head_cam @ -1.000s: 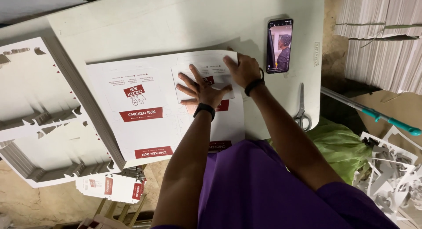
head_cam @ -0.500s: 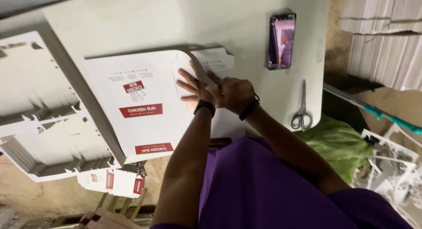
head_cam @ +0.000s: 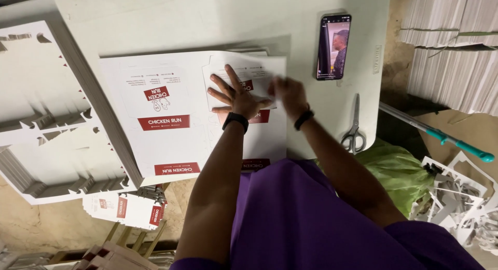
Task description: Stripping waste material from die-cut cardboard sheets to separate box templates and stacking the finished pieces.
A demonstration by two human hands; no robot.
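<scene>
Left hand [head_cam: 236, 96] is lying flat, fingers spread wide, pressing on the white printed cardboard box blank with red bands [head_cam: 171, 114], which is sitting on the pale table [head_cam: 207, 21]. Right hand [head_cam: 288, 94] is blurry at the blank's right edge, can't tell its grip. Silver scissors [head_cam: 354, 127] and a black smartphone [head_cam: 333, 46] are lying just right.

Left hand [head_cam: 236, 96] splayed, right hand [head_cam: 288, 94] blurred

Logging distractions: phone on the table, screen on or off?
On. The phone lies flat, face up on the table, its screen lit with a moving-picture image, beyond the right hand and above the scissors.
</scene>
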